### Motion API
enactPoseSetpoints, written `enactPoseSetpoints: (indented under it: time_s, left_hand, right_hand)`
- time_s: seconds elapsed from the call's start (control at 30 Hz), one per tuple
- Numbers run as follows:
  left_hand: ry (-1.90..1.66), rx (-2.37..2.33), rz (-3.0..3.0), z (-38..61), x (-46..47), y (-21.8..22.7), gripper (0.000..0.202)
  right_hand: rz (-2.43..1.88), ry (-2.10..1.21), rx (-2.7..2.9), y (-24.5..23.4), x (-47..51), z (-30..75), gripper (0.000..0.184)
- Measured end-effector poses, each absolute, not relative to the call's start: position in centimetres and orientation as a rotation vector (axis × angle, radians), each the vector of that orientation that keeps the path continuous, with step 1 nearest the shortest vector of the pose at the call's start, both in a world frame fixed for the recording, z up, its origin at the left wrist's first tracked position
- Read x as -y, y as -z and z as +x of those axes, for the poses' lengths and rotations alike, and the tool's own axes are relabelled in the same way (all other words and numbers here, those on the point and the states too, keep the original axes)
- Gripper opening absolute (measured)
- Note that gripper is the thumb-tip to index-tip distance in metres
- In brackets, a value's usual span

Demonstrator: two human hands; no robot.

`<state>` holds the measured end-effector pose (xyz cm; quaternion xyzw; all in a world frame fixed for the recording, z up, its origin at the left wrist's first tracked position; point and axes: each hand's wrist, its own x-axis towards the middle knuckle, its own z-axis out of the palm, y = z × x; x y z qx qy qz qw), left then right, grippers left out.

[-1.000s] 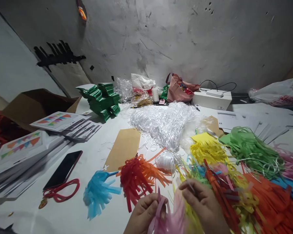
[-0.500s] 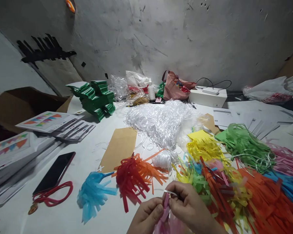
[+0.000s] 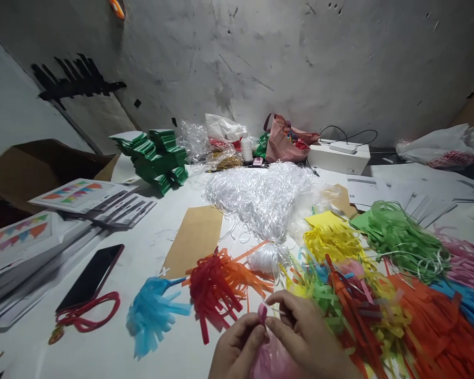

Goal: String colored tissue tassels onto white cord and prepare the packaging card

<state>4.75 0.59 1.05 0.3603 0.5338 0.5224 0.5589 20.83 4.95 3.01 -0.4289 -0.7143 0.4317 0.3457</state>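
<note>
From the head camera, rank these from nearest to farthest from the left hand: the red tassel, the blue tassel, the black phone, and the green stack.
From the left hand:
1. Red tassel, just above it, slightly left.
2. Blue tassel, farther left.
3. Black phone, far left on the table.
4. Green stack, far back, near the wall.

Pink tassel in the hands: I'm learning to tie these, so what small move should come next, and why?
Probably wrap the thin white tie around the pinched neck. The left hand and right hand squeeze the pink tassel top into a loop, and the tie shows at the right fingertips beside it, not visibly wound on.
</note>
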Motion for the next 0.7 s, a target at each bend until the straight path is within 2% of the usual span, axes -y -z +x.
enactPoseSetpoints:
  time_s: [0.13, 0.33, 0.53, 0.7]
  left_hand:
    - [-1.27, -1.265, 0.563, 4.6, -0.9, -0.9, 0.044]
    - [-1.262, -1.149, 0.405, 5.1, -0.9, -0.8, 0.039]
    - [-1.226, -1.07, 0.405, 5.2, -0.8, -0.4, 0.034]
    - [-1.199, -1.006, 0.346, 5.4, -0.5, -0.1, 0.034]
  right_hand:
    - [-1.048, -0.974, 1.817, -2.7, -4.5, 21.7, 0.03]
    - [-0.944, -0.799, 1.8, -2.4, -3.5, 21.9, 0.019]
    - [-0.772, -0.767, 1.829, -3.4, -3.3, 21.8, 0.028]
    - [-0.749, -0.653, 1.799, -3.8, -3.7, 21.4, 0.024]
